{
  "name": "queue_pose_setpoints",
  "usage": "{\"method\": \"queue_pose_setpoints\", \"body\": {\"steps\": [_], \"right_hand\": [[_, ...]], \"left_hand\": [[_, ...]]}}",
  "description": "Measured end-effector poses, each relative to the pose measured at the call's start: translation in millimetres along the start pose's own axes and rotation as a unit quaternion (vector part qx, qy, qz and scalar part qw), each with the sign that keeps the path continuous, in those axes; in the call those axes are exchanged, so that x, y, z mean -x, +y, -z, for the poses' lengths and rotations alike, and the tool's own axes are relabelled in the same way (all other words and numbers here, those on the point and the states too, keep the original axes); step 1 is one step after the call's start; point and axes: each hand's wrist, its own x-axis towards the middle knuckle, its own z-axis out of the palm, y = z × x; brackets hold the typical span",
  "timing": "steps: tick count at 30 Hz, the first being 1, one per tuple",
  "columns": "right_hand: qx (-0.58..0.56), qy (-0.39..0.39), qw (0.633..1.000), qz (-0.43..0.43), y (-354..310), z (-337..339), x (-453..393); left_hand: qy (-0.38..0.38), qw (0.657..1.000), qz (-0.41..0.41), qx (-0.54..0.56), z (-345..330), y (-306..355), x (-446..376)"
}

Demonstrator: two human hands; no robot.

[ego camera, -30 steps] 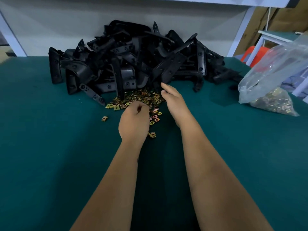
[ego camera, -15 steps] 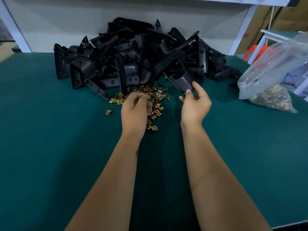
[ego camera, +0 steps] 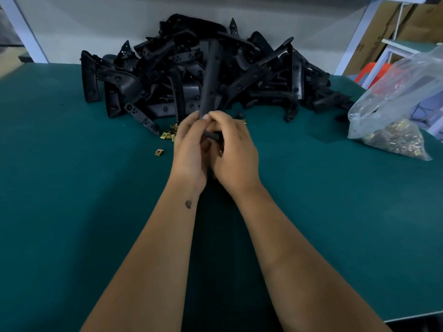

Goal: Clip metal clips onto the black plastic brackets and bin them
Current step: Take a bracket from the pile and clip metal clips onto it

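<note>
Left hand (ego camera: pixel 189 149) and right hand (ego camera: pixel 236 152) pressed together above green table (ego camera: pixel 72 212), fingers curled on one black bracket (ego camera: pixel 210 77). Bracket stands near upright, upper end in front of bracket pile (ego camera: pixel 263 75) at table rear. Clip between fingers: cannot tell. Loose metal clips (ego camera: pixel 169 135) lie just left of hands. Clear bag of clips (ego camera: pixel 395 140) at right, well apart.

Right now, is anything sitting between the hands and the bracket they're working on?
No. Both the left hand and right hand are already closed on the black bracket, which stands upright in front of the bracket pile. Whether a clip is pinched between the fingers cannot be told. No bin is in view.
</note>
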Motion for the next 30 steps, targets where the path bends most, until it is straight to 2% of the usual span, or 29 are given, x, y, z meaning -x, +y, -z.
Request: {"method": "queue_pose_setpoints", "body": {"steps": [2, 5, 7, 9, 11, 13, 14, 18, 20, 23, 27, 30], "right_hand": [[0.016, 0.004, 1.0, 0.022, -1.6, -2.3, -1.3], [-0.002, 0.051, 0.998, 0.048, -4.1, -3.4, -3.5], [-0.037, 0.08, 0.996, 0.013, -2.9, -1.5, -4.7], [-0.079, 0.108, 0.985, -0.113, 0.9, 1.9, -7.2], [-0.082, 0.119, 0.952, -0.27, 11.5, 6.4, -12.6], [-0.036, 0.065, 0.923, -0.378, 23.2, 9.0, -16.9], [-0.009, 0.022, 0.92, -0.392, 26.2, 8.5, -18.1], [0.08, -0.143, 0.945, -0.285, 20.3, -0.6, -19.2], [0.116, -0.178, 0.951, -0.226, 19.9, -4.1, -18.0], [0.112, -0.178, 0.959, -0.189, 23.7, -5.3, -15.9], [0.084, -0.159, 0.965, -0.192, 26.3, -4.5, -16.8], [0.076, -0.149, 0.967, -0.191, 25.3, -4.1, -16.8]], "left_hand": [[0.015, 0.998, 0.016, 0.063, 3.3, 2.4, -2.3], [0.025, 0.997, -0.007, 0.074, 6.3, 4.0, -5.6], [0.038, 0.997, -0.021, 0.068, 8.5, 4.0, -7.1], [0.051, 0.995, -0.027, 0.083, 12.1, 4.3, -9.1], [0.058, 0.992, -0.028, 0.11, 15.0, 5.9, -10.2], [0.072, 0.987, -0.018, 0.142, 17.0, 7.8, -11.8], [0.083, 0.984, -0.007, 0.158, 17.5, 8.5, -13.1], [0.121, 0.975, 0.051, 0.178, 17.9, 9.6, -18.6], [0.129, 0.974, 0.068, 0.172, 17.6, 10.4, -20.1], [0.139, 0.978, 0.07, 0.138, 16.9, 11.3, -20.8], [0.166, 0.985, 0.034, 0.035, 14.9, 10.2, -21.9], [0.158, 0.987, 0.018, -0.005, 13.6, 8.6, -21.1]]}}
